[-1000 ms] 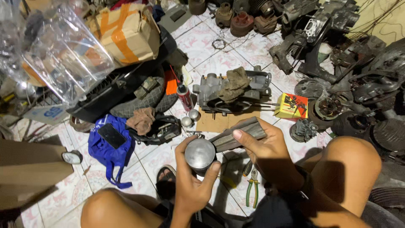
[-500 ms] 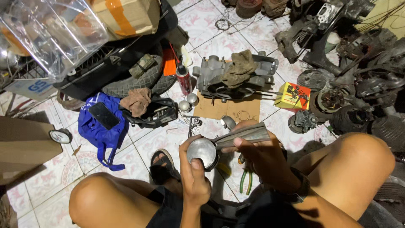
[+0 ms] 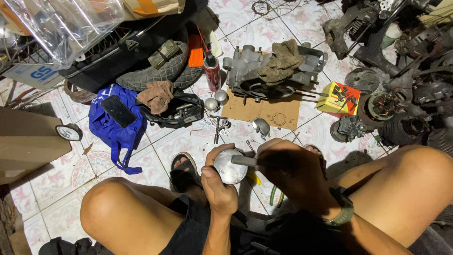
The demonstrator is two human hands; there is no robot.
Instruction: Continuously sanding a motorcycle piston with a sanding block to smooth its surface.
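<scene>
Silver-grey metal piston (image 3: 230,166) held above the tiled floor (image 3: 184,141), between the seated person's knees — left hand (image 3: 218,182) wrapped around it, right hand (image 3: 288,172) clenched on a flat grey tool (image 3: 244,160) laid against its crown. Work appears mid-course; how much remains cannot be judged. Beyond lie an engine casing (image 3: 273,71) on cardboard (image 3: 264,109), a red spray can (image 3: 212,71), a blue bag (image 3: 113,125) — clutter crowding every side.
</scene>
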